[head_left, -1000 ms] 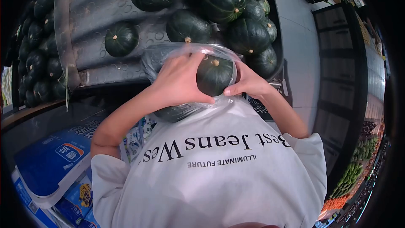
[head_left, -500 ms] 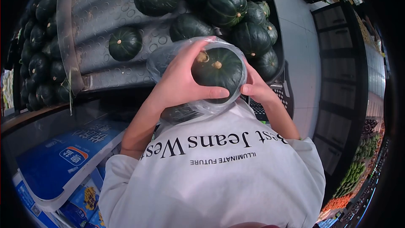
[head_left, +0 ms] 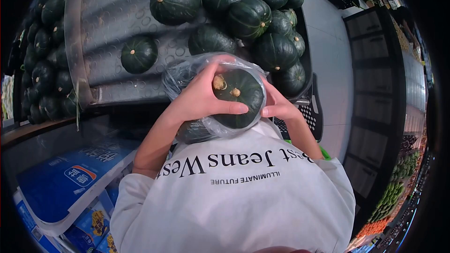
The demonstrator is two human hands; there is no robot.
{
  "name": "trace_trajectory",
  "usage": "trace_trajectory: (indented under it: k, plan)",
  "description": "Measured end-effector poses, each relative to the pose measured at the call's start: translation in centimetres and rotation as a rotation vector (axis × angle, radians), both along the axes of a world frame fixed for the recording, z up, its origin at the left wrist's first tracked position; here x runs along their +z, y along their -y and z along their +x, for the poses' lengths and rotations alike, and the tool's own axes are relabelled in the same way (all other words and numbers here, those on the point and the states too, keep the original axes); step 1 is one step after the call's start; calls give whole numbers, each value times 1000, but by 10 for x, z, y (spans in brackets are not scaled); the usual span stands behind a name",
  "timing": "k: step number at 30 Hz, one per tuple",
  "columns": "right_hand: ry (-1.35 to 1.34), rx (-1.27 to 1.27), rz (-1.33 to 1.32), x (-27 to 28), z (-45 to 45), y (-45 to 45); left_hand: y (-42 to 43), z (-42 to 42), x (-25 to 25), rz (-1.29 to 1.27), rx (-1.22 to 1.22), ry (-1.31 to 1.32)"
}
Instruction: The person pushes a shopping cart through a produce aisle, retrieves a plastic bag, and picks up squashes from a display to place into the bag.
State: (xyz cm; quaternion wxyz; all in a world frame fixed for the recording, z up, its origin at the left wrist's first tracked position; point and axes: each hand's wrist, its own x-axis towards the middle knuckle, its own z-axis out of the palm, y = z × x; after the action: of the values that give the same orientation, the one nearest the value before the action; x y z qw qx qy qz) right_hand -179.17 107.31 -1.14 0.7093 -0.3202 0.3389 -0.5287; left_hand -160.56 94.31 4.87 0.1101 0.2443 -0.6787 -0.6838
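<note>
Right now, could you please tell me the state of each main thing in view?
Plastic bag: mouth open, film crumpled
Held squash: in the bag's mouth, stem stub showing
Left grip: holding that squash, thumb on its front
Right grip: holding its other side
Tray: partly filled
Squash pile: heaped at tray's right
Lone squash: resting on tray, apart from pile
Cabinet drawers: appear shut
</note>
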Motion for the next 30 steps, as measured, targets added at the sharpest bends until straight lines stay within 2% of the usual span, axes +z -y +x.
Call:
trace_trajectory:
  k: [4, 6, 9, 11, 14, 17, 19, 20, 23, 29, 30]
  plan:
    - [-56, 177, 45, 10, -8, 6, 1, 0, -1, 335, 71, -52]
    - [-184, 245, 18, 11, -15, 7, 1, -1, -7, 224, 53, -61]
    - [-179, 76, 61, 18, -5, 7, 0, -4, -7, 139, 54, -60]
    - [-175, 51, -1, 15, -6, 8, 0, -5, -7, 137, 61, -69]
    - [-140, 46, -84, 15, -14, 12, 4, -10, -9, 180, 94, -147]
    - [-140, 68, -105, 13, -19, 13, 9, -7, 4, 466, 103, -64]
    - [-177, 126, -49, 7, -30, 13, 9, -5, 4, 447, 113, -50]
    - [-235, 77, 6, 8, -29, 11, 11, -2, 2, 443, 94, -42]
    - [-334, 204, 156, 0, -40, 13, 6, -1, 0, 393, 79, -68]
    - [-440, 164, 64, -6, -31, 4, 5, 1, -1, 390, 76, -60]
    - [-579, 152, 63, 3, -31, 6, 4, 2, 0, 373, 90, -36]
